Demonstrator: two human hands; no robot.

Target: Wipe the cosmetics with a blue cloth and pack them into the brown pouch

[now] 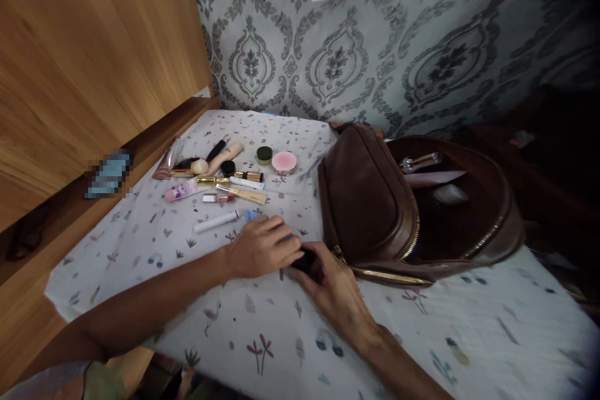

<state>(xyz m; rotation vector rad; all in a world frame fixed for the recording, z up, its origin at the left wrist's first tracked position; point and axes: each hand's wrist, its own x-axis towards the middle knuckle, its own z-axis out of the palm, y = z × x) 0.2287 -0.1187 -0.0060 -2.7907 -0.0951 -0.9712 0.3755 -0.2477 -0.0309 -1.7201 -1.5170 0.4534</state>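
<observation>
Two hands are brought together at the near middle of the printed bedsheet (422, 337), just in front of the open brown bag (370, 206). A small dark object (307, 260) is held between them: the left hand (262, 247) lies palm down over its left end with fingers curled, and the right hand (330, 287) is closed around its right end from below, so that most of the object is hidden and what it is cannot be told. Its long axis appears to run roughly left to right, from one hand to the other, though only a short dark stretch is seen. A hint of blue is visible under the left fingers, too small to be named. From the hands, the bag's zipped rim is found immediately to the right and slightly beyond, nearly touching the right hand, which is therefore the nearer hand to the bag's opening. The spread of cosmetics (225, 178) is laid out beyond and to the left, well apart from the right hand but near the left one; a white tube (216, 222) is the closest piece, lying just beyond the left wrist with its length set almost parallel to the forearm's far side. A pink compact (284, 162) sits further back, toward the patterned wall.
</observation>
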